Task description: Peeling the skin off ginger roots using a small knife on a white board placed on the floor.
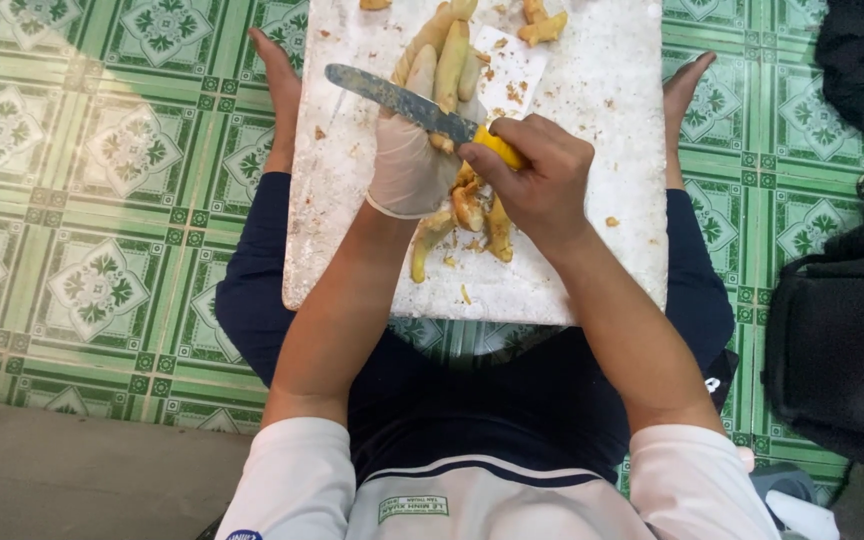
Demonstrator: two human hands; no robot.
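Note:
My left hand, in a thin white glove, rests on a white cutting board and pins down a long pale piece of peeled root. My right hand is bare and grips the yellow handle of a knife. Its grey blade points left and lies across the gloved fingers. Several small yellowish cut pieces lie on the board just below both hands.
The board sits between my legs, above a green patterned tile floor. My bare feet show at the board's far corners. More cut scraps lie at its top edge. A black bag and dark cloth are at the right.

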